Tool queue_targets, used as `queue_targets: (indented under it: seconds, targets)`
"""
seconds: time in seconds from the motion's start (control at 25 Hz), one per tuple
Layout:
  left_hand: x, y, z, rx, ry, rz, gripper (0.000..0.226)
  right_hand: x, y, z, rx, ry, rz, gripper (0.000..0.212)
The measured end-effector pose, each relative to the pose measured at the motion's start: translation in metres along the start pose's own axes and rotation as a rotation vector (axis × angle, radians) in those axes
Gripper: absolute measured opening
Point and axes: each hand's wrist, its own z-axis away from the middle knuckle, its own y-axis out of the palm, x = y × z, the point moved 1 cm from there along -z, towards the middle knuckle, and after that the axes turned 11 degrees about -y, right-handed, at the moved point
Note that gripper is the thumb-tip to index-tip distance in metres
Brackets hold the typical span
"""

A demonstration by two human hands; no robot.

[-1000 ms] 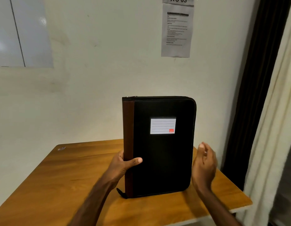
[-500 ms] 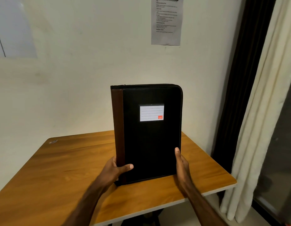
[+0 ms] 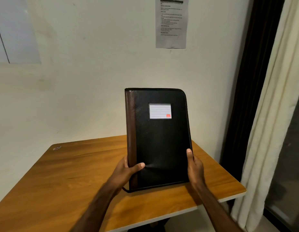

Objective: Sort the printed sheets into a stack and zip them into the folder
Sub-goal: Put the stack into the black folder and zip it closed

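Note:
A black zip folder (image 3: pixel 162 141) with a brown spine strip and a white label window stands upright in front of me, closed, its front cover facing the camera. My left hand (image 3: pixel 127 171) grips its lower spine edge, thumb across the cover. My right hand (image 3: pixel 194 166) holds the lower right edge, thumb on the front, fingers hidden behind. No printed sheets are in view outside the folder.
A wooden table (image 3: pixel 70 178) lies under the folder, pushed against a pale wall. A printed notice (image 3: pixel 171 22) is stuck on the wall above. A dark frame and pale curtain (image 3: pixel 276 114) hang to the right of the table.
My right hand came in from the side and took hold of the folder's right edge. The folder stays upright while the view has shifted slightly.

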Motion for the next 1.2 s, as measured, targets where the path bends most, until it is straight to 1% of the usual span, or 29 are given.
queue_targets:
  seconds: [0.08,0.12,0.2,0.28,0.36,0.48,0.52,0.56,0.68,0.76,0.84,0.92,0.96,1.04,1.12,1.2]
  targets:
    - [-0.006,0.012,-0.009,0.044,-0.012,0.028,0.058,0.004,-0.009,-0.011,-0.134,-0.028,0.116,0.057]
    - [-0.009,0.018,-0.013,0.067,-0.017,0.035,0.056,0.005,-0.014,-0.018,-0.167,-0.013,0.188,0.059]
    - [-0.017,0.032,-0.021,0.076,-0.062,0.016,0.054,0.002,-0.024,-0.032,-0.191,0.055,0.299,0.060]
    - [-0.019,0.044,-0.029,0.058,-0.112,-0.071,0.057,-0.005,-0.034,-0.046,-0.188,0.128,0.348,0.059]
    - [-0.016,0.052,-0.035,0.075,-0.166,-0.156,0.069,-0.013,-0.043,-0.061,-0.184,0.191,0.395,0.060]
    - [0.001,0.059,-0.045,0.173,-0.228,-0.198,0.107,-0.027,-0.054,-0.083,-0.214,0.256,0.454,0.059]
    - [0.006,0.062,-0.048,0.192,-0.241,-0.202,0.114,-0.030,-0.058,-0.090,-0.226,0.268,0.470,0.057]
    - [0.009,0.065,-0.050,0.199,-0.244,-0.189,0.116,-0.034,-0.061,-0.095,-0.231,0.279,0.488,0.056]
    - [0.014,0.082,-0.053,0.165,-0.202,-0.239,0.100,-0.041,-0.068,-0.109,-0.212,0.280,0.534,0.053]
    - [0.024,0.088,-0.062,0.123,-0.158,-0.336,0.090,-0.047,-0.068,-0.123,-0.174,0.272,0.595,0.055]
    - [0.030,0.090,-0.074,0.050,-0.182,-0.446,0.081,-0.055,-0.062,-0.140,-0.112,0.260,0.682,0.055]
    - [0.035,0.089,-0.087,-0.014,-0.200,-0.552,0.054,-0.061,-0.051,-0.157,-0.060,0.232,0.762,0.053]
    - [0.037,0.088,-0.093,-0.035,-0.205,-0.595,0.047,-0.063,-0.046,-0.164,-0.041,0.213,0.796,0.052]
    - [0.035,0.087,-0.104,-0.074,-0.196,-0.652,0.050,-0.070,-0.038,-0.175,0.004,0.163,0.868,0.049]
    - [0.036,0.087,-0.117,-0.125,-0.169,-0.737,0.065,-0.081,-0.031,-0.178,0.052,0.137,0.951,0.045]
    - [0.037,0.089,-0.127,-0.182,-0.136,-0.803,0.070,-0.090,-0.023,-0.175,0.062,0.095,1.058,0.044]
